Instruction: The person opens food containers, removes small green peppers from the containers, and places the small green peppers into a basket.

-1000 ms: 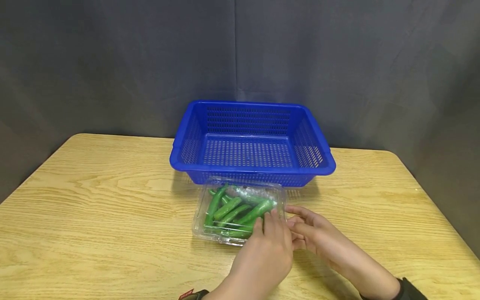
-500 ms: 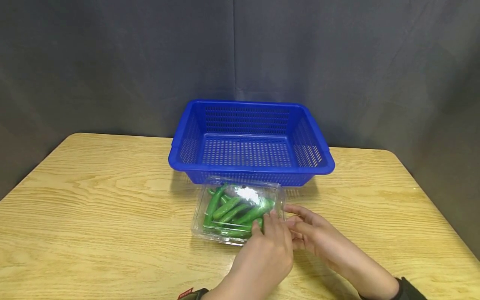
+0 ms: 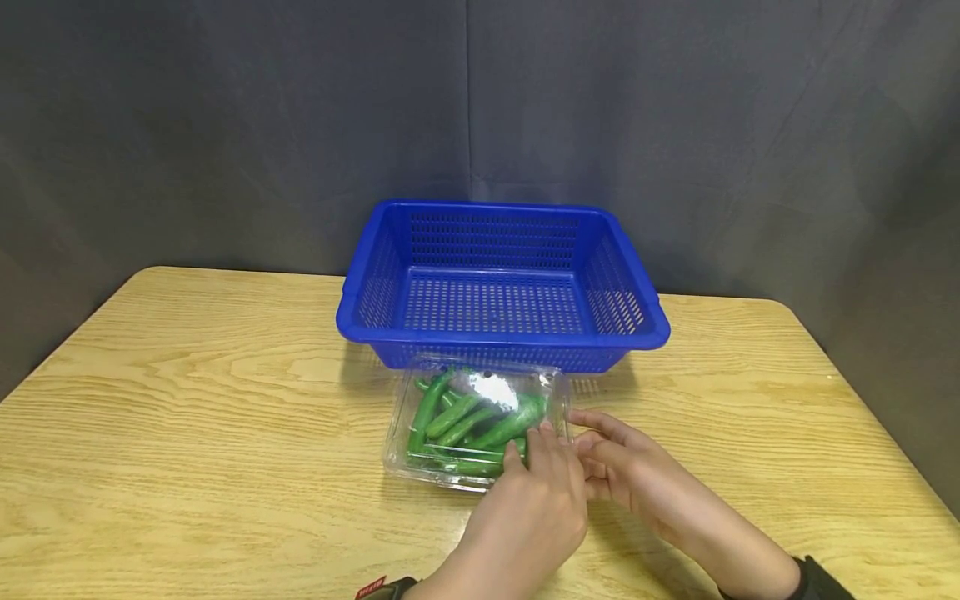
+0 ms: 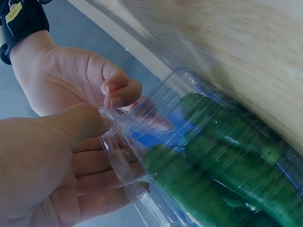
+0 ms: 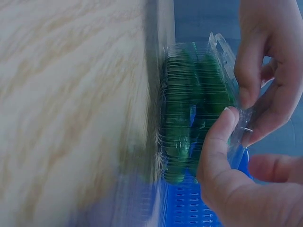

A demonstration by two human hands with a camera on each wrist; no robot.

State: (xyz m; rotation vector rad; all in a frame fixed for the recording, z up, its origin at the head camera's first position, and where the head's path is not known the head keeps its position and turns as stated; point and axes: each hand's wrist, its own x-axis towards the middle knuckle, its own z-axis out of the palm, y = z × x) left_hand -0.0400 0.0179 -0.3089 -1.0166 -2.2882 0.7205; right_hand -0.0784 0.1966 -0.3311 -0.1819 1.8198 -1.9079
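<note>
Both the left hand and the right hand pinch the rim flaps of the clear clamshell of green peppers, which sits on the wooden table just in front of the blue basket, and an uneven tug on the thin plastic risks the lid snapping open and scattering peppers.

The head view looks forward and down from above the table — basket at 12 o'clock; both wrist views sit very close, tilted sideways — all three share the clear box
</note>
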